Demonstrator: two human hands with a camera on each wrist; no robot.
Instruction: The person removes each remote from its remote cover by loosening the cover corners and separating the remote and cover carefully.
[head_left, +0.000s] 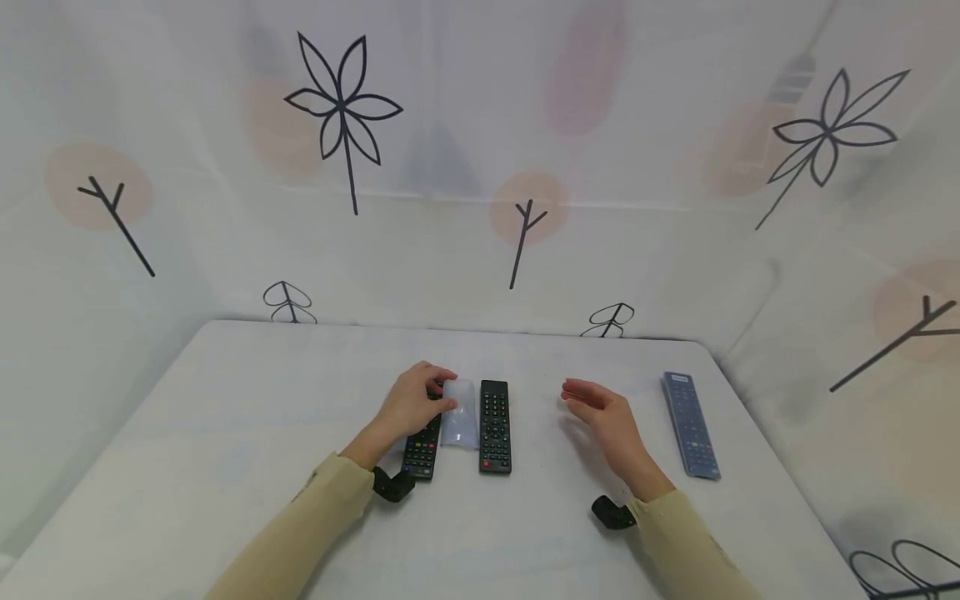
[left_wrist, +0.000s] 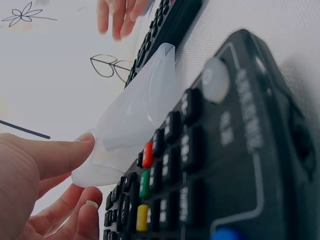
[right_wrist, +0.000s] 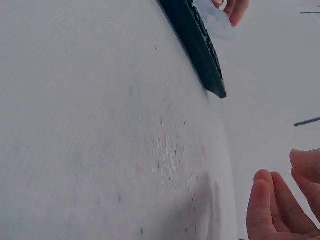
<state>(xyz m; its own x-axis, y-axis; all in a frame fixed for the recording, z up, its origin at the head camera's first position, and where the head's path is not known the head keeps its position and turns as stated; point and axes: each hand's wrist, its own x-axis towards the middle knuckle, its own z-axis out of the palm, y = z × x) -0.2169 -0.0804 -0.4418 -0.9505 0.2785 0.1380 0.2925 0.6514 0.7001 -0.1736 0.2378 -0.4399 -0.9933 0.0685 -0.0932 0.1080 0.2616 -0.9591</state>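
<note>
My left hand (head_left: 416, 400) reaches over a black remote (head_left: 422, 450) to a translucent plastic sleeve (head_left: 460, 417). Its thumb and fingers hold the sleeve at its far end, which looks raised in the left wrist view. Much of that remote lies under the hand; its red, green and yellow buttons (left_wrist: 145, 185) show up close. A second black remote (head_left: 495, 427) lies just right of the sleeve. My right hand (head_left: 606, 417) hovers apart from it, fingers bent together and thumb near them, holding nothing.
Farther right, a blue-grey remote (head_left: 692, 425) lies slanted near the right side of the white table (head_left: 225, 400). White cloth (head_left: 450, 267) with plant drawings hangs behind the table and at its sides. Black wrist mounts (head_left: 393, 485) stick out below both hands.
</note>
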